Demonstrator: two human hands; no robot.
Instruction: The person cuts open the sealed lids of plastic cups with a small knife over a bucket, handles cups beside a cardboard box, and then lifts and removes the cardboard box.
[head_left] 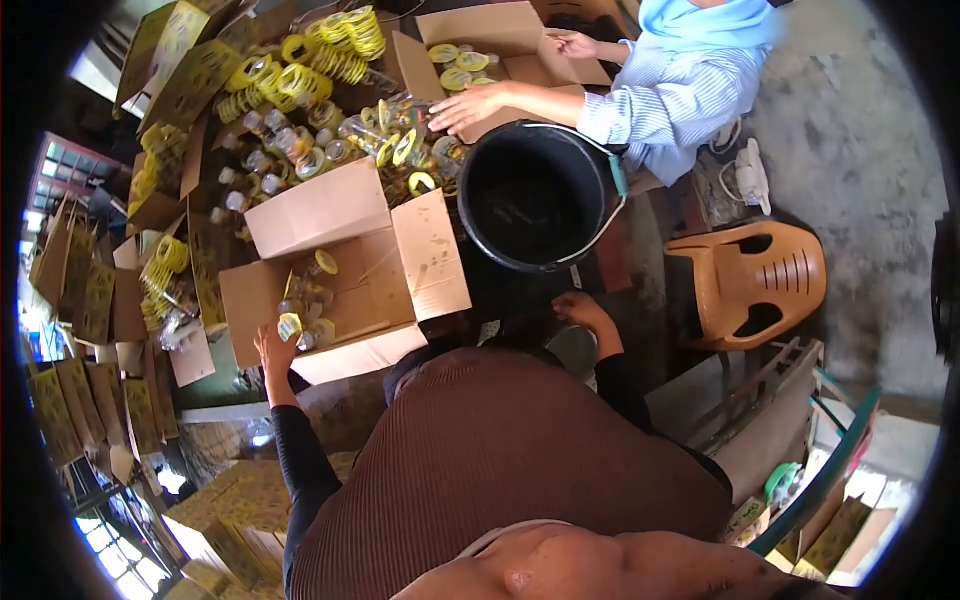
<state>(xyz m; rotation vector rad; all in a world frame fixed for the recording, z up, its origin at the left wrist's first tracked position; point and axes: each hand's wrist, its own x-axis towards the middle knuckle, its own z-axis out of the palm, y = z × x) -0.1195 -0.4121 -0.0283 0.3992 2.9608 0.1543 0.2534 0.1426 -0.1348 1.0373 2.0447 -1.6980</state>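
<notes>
My left hand (276, 352) is at the near left corner of an open cardboard box (436, 255). Its fingers and thumb are around a clear plastic bottle with a round yellow-and-white end (289, 326). Several similar clear bottles (316, 292) lie inside that box by its left wall. On the other side, my right hand (584, 310) hovers below the black bucket (540, 198), its fingers loosely bent and apart with nothing visible in them. A grey round surface (573, 350) is partly hidden under my right wrist.
Many loose bottles (290, 145) and yellow ring-shaped pieces (345, 45) are heaped beyond the box. A co-worker's hand (470, 108) reaches over the heap, beside another open carton (500, 30). An orange plastic chair (760, 285) stands at right. Stacked cartons (90, 300) fill the left.
</notes>
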